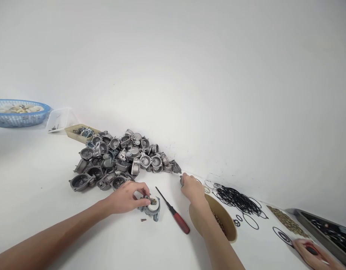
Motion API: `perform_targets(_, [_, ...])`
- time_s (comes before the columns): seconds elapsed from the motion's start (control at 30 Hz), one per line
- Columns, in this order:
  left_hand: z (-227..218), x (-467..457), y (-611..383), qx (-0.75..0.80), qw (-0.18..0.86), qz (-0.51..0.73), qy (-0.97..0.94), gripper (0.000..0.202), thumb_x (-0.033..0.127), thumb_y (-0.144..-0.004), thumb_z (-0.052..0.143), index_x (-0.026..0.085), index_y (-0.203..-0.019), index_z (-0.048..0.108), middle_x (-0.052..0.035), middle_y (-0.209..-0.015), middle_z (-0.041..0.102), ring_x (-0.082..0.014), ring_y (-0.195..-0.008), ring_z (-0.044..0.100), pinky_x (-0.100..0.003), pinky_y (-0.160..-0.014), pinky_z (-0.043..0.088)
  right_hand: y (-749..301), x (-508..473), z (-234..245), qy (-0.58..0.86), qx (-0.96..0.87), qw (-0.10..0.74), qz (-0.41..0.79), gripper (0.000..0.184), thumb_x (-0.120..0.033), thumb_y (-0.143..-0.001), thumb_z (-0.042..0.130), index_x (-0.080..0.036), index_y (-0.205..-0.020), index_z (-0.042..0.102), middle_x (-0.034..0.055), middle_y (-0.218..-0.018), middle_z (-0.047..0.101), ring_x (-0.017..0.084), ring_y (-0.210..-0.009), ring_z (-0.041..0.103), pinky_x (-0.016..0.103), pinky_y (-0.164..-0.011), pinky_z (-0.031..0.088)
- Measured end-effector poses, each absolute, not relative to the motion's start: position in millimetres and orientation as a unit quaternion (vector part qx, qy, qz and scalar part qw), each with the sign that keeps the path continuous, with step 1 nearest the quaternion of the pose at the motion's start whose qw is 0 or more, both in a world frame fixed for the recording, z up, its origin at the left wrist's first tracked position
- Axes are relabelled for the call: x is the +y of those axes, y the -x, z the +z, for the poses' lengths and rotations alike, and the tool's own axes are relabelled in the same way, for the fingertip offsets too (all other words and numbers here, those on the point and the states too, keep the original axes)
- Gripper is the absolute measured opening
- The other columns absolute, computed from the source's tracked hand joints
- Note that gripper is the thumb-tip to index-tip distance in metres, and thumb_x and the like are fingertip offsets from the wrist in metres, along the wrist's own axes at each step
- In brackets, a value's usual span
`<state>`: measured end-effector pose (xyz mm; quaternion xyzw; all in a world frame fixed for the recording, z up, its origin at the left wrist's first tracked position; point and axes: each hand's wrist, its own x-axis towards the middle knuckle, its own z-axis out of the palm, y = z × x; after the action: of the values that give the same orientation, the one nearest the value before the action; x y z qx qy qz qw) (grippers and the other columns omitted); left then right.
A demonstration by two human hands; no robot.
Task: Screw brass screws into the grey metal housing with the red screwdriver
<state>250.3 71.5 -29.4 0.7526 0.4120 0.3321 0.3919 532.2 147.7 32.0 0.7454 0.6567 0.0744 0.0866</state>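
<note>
A white plastic disc (153, 207), seated, is pinched by the left hand (126, 197); grey metal part (181, 180) in the right hand (193, 189) is unfitted.

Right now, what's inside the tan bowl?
Small brownish-gold bits show in the bowl, just beside the right arm. That arm crosses over the bowl, so I can't see what its covered part holds.

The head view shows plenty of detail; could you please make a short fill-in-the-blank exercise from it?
The screwdriver lies between the person's left hand and ____ hand.
The metal part at the left hand carries a round piece coloured ____.
The heaped rings beside the bowl are coloured ____.
Missing words: right; white; black.
</note>
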Motion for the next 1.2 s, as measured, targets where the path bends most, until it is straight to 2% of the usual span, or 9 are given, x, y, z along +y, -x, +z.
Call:
perform_targets(0.2, [-31,75,-248,0.392,0.395,0.331,-0.762,0.029,0.05,-0.089,0.076,0.028,-0.108,0.075,-0.0044,-0.119,0.076,-0.0279,-0.119,0.066,-0.031,-0.086,0.059,-531,148,33,-0.735,0.671,0.067,0.08,0.03,-0.034,-0.105,0.067,-0.017,-0.129,0.066,0.0085,-0.121,0.07,0.023,-0.103,0.072,0.044,-0.091,0.062])
perform_targets(0.4, [-31,75,-248,0.394,0.397,0.329,-0.761,0.028,0.048,-0.09,0.076,0.027,-0.109,0.074,-0.0043,-0.116,0.076,-0.0271,-0.115,0.067,-0.031,-0.085,0.058,-531,152,36,-0.733,0.675,0.049,0.076,0.026,-0.035,-0.106,0.066,-0.017,-0.125,0.067,0.0079,-0.119,0.071,0.022,-0.103,0.071,0.043,-0.092,0.061])
perform_targets(0.6, [-32,74,-247,0.406,0.393,0.315,-0.763,0.032,0.052,-0.089,0.077,0.029,-0.111,0.075,-0.0038,-0.122,0.075,-0.0315,-0.126,0.059,-0.035,-0.093,0.056,-534,144,39,-0.749,0.655,0.068,0.079,0.033,-0.038,-0.104,0.067,-0.018,-0.13,0.064,0.01,-0.129,0.066,0.023,-0.106,0.069,0.043,-0.092,0.06])
perform_targets(0.7, [-30,73,-246,0.41,0.392,0.312,-0.762,0.032,0.053,-0.089,0.077,0.03,-0.112,0.074,-0.0035,-0.122,0.075,-0.0313,-0.125,0.059,-0.036,-0.093,0.055,-532,142,37,-0.757,0.643,0.088,0.081,0.041,-0.042,-0.102,0.069,-0.018,-0.134,0.062,0.0109,-0.132,0.064,0.025,-0.107,0.068,0.045,-0.092,0.06])
perform_targets(0.83, [-27,73,-245,0.403,0.393,0.312,-0.766,0.035,0.054,-0.089,0.077,0.029,-0.113,0.073,-0.0038,-0.122,0.074,-0.0298,-0.121,0.062,-0.034,-0.09,0.055,-530,145,32,-0.751,0.647,0.107,0.077,0.039,-0.04,-0.102,0.069,-0.017,-0.132,0.063,0.0106,-0.13,0.066,0.025,-0.109,0.069,0.045,-0.093,0.06])
perform_targets(1.0, [-31,74,-246,0.375,0.389,0.316,-0.78,0.045,0.05,-0.082,0.085,0.029,-0.118,0.068,-0.004,-0.13,0.07,-0.0274,-0.116,0.065,-0.032,-0.088,0.055,-532,148,26,-0.752,0.647,0.1,0.083,0.032,-0.035,-0.104,0.068,-0.016,-0.131,0.065,0.0108,-0.131,0.066,0.024,-0.109,0.07,0.044,-0.093,0.061])
perform_targets(1.2, [-42,74,-249,0.363,0.377,0.316,-0.791,0.061,0.045,-0.074,0.092,0.032,-0.127,0.066,-0.004,-0.136,0.067,-0.0294,-0.118,0.063,-0.034,-0.09,0.052,-535,149,19,-0.747,0.657,0.079,0.067,0.032,-0.034,-0.104,0.068,-0.016,-0.131,0.065,0.0106,-0.127,0.068,0.024,-0.108,0.071,0.044,-0.092,0.062])
